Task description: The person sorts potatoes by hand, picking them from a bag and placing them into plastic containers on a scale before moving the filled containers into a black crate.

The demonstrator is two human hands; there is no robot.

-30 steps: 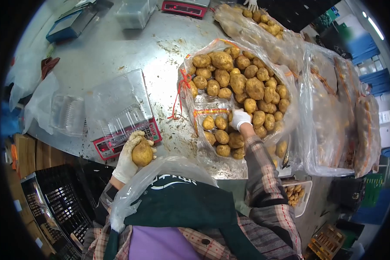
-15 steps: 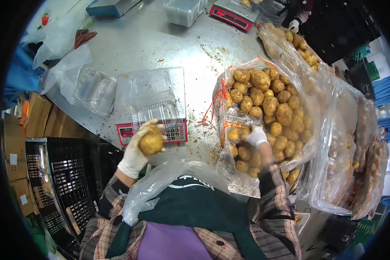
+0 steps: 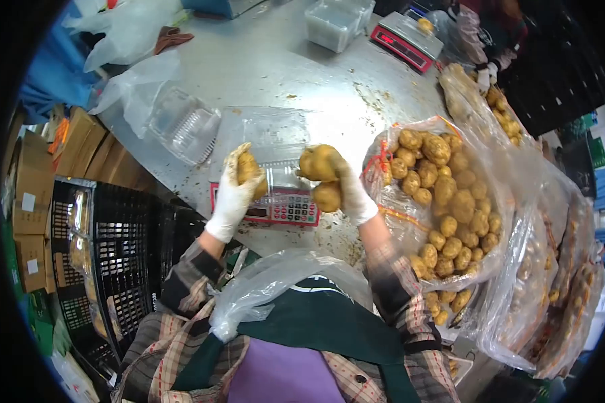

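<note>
My left hand [image 3: 230, 198], in a white glove with dirty fingertips, is closed round a potato [image 3: 250, 172]. Facing it, my gloved right hand [image 3: 355, 191] grips at least two potatoes [image 3: 317, 163], one above the other. Both hands are over the near part of a red-and-silver digital scale [image 3: 294, 209], whose keypad shows between them. A clear plastic tray [image 3: 279, 156] lies on the weighing plate, partly covered by the hands and potatoes. To the right stands an open clear bag [image 3: 410, 213] full of loose potatoes [image 3: 444, 190].
Left of the scale lie clear trays [image 3: 185, 127] and a plastic bag [image 3: 138, 84]. Black crates [image 3: 124, 269] stand below left. Further off are stacked clear tubs [image 3: 336, 27], a second scale [image 3: 403, 46] and a co-worker's gloved hands [image 3: 487, 75] by another potato bag.
My right hand has left the potato bag and moved left over the scale with potatoes in it. My left hand, still holding its potato, is raised slightly. The view has shifted.
</note>
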